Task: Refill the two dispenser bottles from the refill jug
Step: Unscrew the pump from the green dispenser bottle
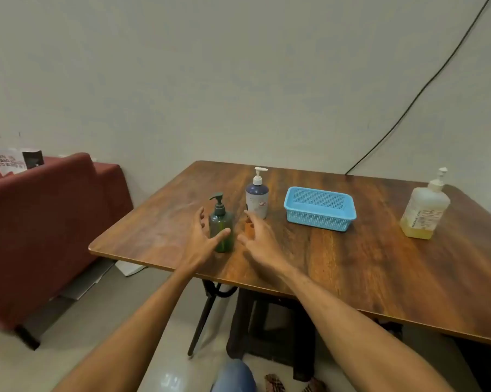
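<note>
My hands open, fingers spread: left hand [207,236] and right hand [257,239] flank green bottle [221,222]; white-pump bottle [257,198] just beyond right hand; refill jug [424,210] well right.

The left forearm [142,315] and the right forearm [337,301], both bare, are stretched forward and angled in toward the green pump bottle [220,220]. The left hand [204,236] is held open at the bottle's left, fingers spread, with the thumb laid across its front. The right hand [260,236] is held just right of the bottle, apart from it, palm down, fingers loosely spread.
</note>
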The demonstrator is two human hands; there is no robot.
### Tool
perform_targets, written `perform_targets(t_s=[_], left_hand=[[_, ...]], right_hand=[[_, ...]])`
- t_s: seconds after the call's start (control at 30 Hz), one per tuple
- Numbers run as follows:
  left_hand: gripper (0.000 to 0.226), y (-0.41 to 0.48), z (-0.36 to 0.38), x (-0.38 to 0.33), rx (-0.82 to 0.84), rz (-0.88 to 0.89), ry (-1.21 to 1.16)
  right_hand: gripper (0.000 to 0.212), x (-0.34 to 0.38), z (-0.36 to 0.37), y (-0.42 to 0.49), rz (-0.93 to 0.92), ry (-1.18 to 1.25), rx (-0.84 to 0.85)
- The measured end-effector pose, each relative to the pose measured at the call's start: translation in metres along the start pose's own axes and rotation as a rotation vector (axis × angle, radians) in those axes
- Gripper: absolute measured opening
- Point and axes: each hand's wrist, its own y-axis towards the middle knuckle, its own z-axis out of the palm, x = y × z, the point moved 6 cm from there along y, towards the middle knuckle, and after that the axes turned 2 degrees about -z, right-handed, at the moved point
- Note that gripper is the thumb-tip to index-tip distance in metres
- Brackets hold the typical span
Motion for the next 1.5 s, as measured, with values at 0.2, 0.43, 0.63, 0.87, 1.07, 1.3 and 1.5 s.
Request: perform_targets(t_s=[0.2, 0.43, 0.63, 0.87, 1.07, 1.3, 1.5], left_hand=[[0.081, 0.018, 0.008, -0.003, 0.051, 0.083, -0.042], [0.071, 0.021, 0.030, -0.028, 0.035, 0.189, -0.055], [0.071, 0.005, 0.079, -0.069, 0.081, 0.248, -0.101], [0.071, -0.030, 0.144, -0.097, 0.239, 0.264, -0.120], [0.076, -0.043, 0.170, -0.102, 0.284, 0.250, -0.091], [0.068, -0.039, 0.175, -0.105, 0.405, 0.258, -0.181], [0.034, -0.024, 0.179, -0.121, 0.510, 0.272, -0.306]], right_hand=[[0.066, -0.011, 0.022, 0.022, 0.021, 0.017, 0.127], [0.058, -0.018, 0.000, 0.022, -0.003, 0.178, 0.039], [0.057, -0.034, -0.065, -0.004, -0.034, 0.146, -0.064], [0.059, -0.069, -0.119, -0.052, 0.038, 0.177, -0.148], [0.069, -0.092, -0.134, -0.067, 0.080, 0.131, -0.115], [0.069, -0.093, -0.130, -0.061, 0.072, 0.103, -0.176], [0.071, -0.099, -0.129, -0.057, 0.108, 0.070, -0.174]])
